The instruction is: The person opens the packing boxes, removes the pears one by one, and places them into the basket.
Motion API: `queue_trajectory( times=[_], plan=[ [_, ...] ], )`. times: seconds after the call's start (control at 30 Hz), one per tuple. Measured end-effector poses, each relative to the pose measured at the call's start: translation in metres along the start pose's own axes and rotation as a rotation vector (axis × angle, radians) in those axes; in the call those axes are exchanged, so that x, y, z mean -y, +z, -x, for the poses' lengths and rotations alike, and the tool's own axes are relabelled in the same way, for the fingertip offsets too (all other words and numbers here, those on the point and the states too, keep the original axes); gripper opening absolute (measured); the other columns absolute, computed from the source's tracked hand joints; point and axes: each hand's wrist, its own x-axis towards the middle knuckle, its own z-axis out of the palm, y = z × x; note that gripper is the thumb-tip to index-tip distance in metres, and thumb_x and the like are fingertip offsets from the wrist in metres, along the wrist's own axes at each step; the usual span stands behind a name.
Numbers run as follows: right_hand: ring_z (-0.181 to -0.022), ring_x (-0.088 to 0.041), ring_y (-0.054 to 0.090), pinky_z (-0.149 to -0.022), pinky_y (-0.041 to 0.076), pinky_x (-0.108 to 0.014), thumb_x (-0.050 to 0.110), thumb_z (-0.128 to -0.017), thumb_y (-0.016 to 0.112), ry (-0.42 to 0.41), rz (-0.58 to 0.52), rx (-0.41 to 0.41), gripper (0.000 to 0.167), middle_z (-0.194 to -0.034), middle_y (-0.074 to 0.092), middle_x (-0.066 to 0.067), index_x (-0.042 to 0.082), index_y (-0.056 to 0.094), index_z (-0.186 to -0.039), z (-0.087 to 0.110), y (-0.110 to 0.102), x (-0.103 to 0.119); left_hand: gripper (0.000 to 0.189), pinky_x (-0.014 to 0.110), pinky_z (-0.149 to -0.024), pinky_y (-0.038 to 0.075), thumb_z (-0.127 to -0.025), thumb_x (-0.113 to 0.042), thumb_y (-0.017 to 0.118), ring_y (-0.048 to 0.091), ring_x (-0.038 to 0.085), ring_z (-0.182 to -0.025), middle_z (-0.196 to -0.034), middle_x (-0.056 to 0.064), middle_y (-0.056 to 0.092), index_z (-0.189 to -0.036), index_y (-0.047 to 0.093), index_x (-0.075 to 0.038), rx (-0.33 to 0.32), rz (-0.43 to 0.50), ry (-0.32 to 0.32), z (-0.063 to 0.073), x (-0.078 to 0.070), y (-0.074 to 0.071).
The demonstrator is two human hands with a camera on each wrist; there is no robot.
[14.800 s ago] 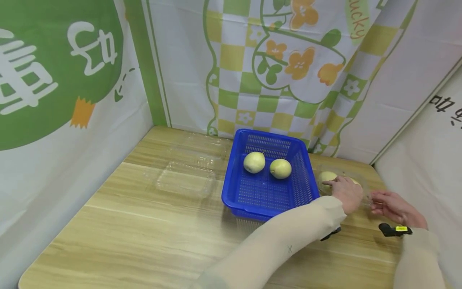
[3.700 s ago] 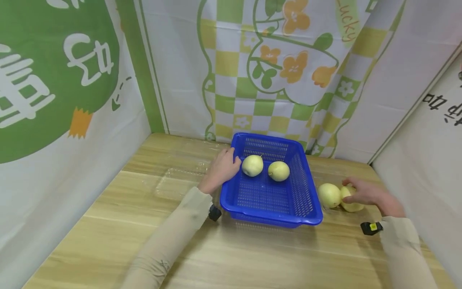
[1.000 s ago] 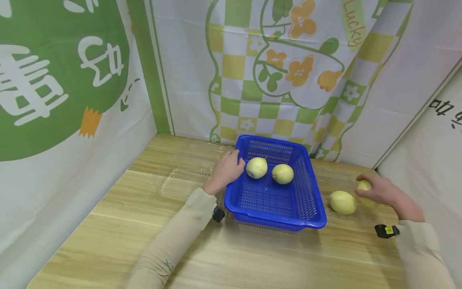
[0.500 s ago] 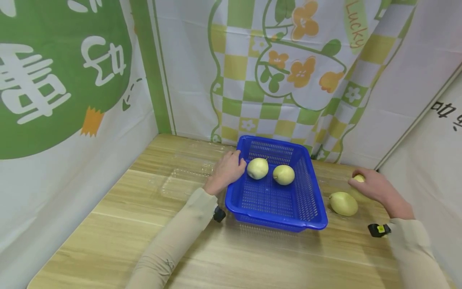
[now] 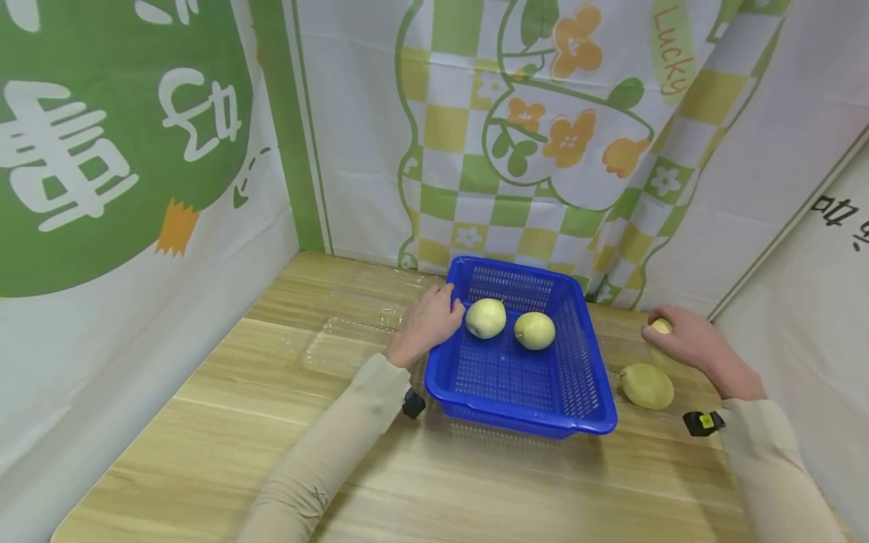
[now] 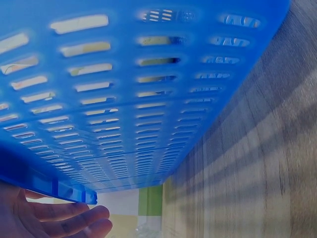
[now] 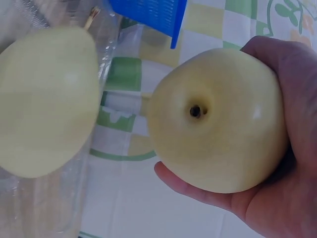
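Note:
A blue plastic basket [image 5: 498,388] stands on the table with two pale yellow pears [image 5: 486,318] inside. My left hand [image 5: 428,317] grips its left rim; in the left wrist view the fingers [image 6: 74,218] lie under the rim, outside the slotted wall. My right hand [image 5: 692,343] holds another pear [image 7: 218,124] to the right of the basket, fingers and thumb around it and its dimpled end facing the right wrist camera. One more pear [image 5: 647,386] lies in a clear plastic box [image 7: 64,203], just below the held one in the head view.
A second clear plastic box [image 5: 346,343] lies open on the wooden table [image 5: 271,445], left of the basket. Printed cloth [image 5: 339,151] hangs behind the table and on both sides, close to the basket's back and to my right hand.
My right hand took hold of a pear in the right-hand box, lifted it off and moved it back and left towards the basket. My left hand, earlier over that box, moved to the basket rim.

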Motion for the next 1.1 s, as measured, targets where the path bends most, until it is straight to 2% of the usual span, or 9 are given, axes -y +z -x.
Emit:
queue_trajectory(
  times=[0.17, 0.33, 0.43, 0.63, 0.87, 1.1],
  plan=[
    [-0.072, -0.020, 0.054, -0.061, 0.040, -0.031, 0.028, -0.093, 0.052, -0.039, 0.014, 0.027, 0.032, -0.092, 0.066, -0.013, 0.001, 0.064, -0.105, -0.007, -0.006, 0.010, 0.054, 0.050, -0.093, 0.053, -0.099, -0.034, 0.039, 0.061, 0.035, -0.116, -0.130, 0.019, 0.060, -0.141, 0.049, -0.002, -0.008, 0.002, -0.004, 0.000, 0.000, 0.001],
    [-0.080, -0.024, 0.062, -0.068, 0.048, -0.040, 0.027, -0.092, 0.053, -0.095, 0.038, 0.020, 0.031, -0.098, 0.069, -0.017, 0.001, 0.066, -0.104, -0.015, -0.013, 0.023, 0.053, 0.050, -0.093, 0.053, -0.098, -0.033, 0.040, 0.061, 0.036, -0.116, -0.129, 0.019, 0.060, -0.141, 0.050, -0.002, -0.011, 0.002, -0.005, -0.001, 0.001, 0.001],
    [-0.079, -0.024, 0.063, -0.069, 0.049, -0.042, 0.026, -0.093, 0.052, -0.106, 0.040, 0.044, 0.030, -0.099, 0.069, -0.017, 0.001, 0.065, -0.105, -0.020, -0.017, 0.030, 0.053, 0.050, -0.092, 0.053, -0.098, -0.032, 0.041, 0.061, 0.036, -0.115, -0.129, 0.019, 0.061, -0.141, 0.050, -0.001, -0.014, 0.004, -0.004, -0.001, 0.000, 0.001],
    [-0.075, -0.020, 0.062, -0.069, 0.050, -0.043, 0.026, -0.094, 0.052, -0.133, 0.065, 0.088, 0.029, -0.097, 0.070, -0.013, 0.004, 0.065, -0.107, -0.030, -0.023, 0.048, 0.054, 0.050, -0.093, 0.053, -0.098, -0.033, 0.040, 0.061, 0.036, -0.116, -0.130, 0.019, 0.060, -0.141, 0.050, -0.002, -0.014, 0.004, -0.003, -0.001, 0.000, 0.001],
    [-0.075, -0.020, 0.064, -0.073, 0.052, -0.046, 0.023, -0.091, 0.055, -0.225, 0.104, 0.088, 0.022, -0.094, 0.071, -0.010, 0.007, 0.067, -0.100, -0.044, -0.025, 0.070, 0.053, 0.050, -0.092, 0.053, -0.098, -0.032, 0.040, 0.061, 0.036, -0.115, -0.129, 0.019, 0.061, -0.141, 0.050, -0.002, -0.015, 0.010, -0.005, -0.002, 0.001, 0.002],
    [-0.076, -0.020, 0.062, -0.070, 0.051, -0.043, 0.027, -0.092, 0.058, -0.268, 0.123, 0.122, 0.022, -0.098, 0.068, -0.009, 0.008, 0.067, -0.099, -0.055, -0.022, 0.089, 0.054, 0.049, -0.092, 0.053, -0.099, -0.033, 0.039, 0.061, 0.036, -0.115, -0.129, 0.019, 0.060, -0.142, 0.049, -0.001, -0.005, 0.010, -0.003, -0.002, 0.001, 0.002]
  ],
)
